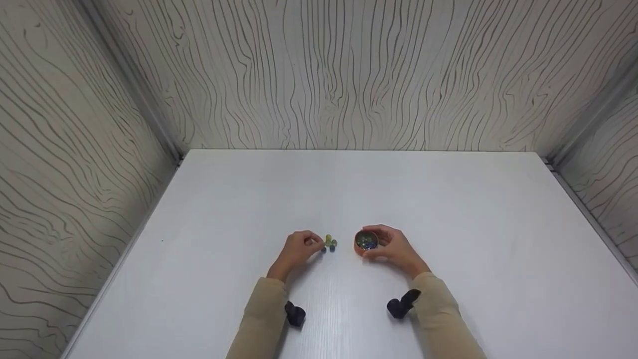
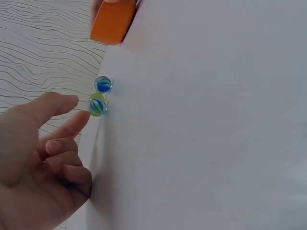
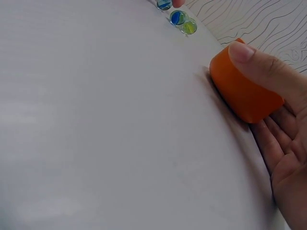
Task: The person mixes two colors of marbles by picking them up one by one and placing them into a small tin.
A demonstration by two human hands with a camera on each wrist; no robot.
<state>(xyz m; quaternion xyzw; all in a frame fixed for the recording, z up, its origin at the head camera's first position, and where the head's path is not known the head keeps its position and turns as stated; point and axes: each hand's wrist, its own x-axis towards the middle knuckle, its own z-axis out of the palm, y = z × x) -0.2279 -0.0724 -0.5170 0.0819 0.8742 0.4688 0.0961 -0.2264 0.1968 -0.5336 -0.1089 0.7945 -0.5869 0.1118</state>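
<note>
My left hand (image 1: 297, 249) is beside a small cluster of glass marbles (image 1: 328, 243), some yellow-green and some blue. In the left wrist view, thumb and index finger stand apart, with the index fingertip very close to a blue-striped marble (image 2: 97, 107); whether it touches cannot be told. The other fingers are loosely bent. Another blue marble (image 2: 102, 85) lies just beyond. My right hand (image 1: 397, 250) grips a small round orange bowl (image 1: 358, 248) by its side, thumb (image 3: 241, 51) against the outer wall. Several marbles (image 1: 367, 242) are inside the bowl, which rests upright on the table.
A white table (image 1: 239, 194) spreads around both hands. Wood-grain patterned panels (image 1: 329, 75) rise behind it and at both sides. A tiny dark speck (image 1: 162, 241) marks the left part of the tabletop. Black wrist devices (image 1: 295, 315) are worn on both sleeves.
</note>
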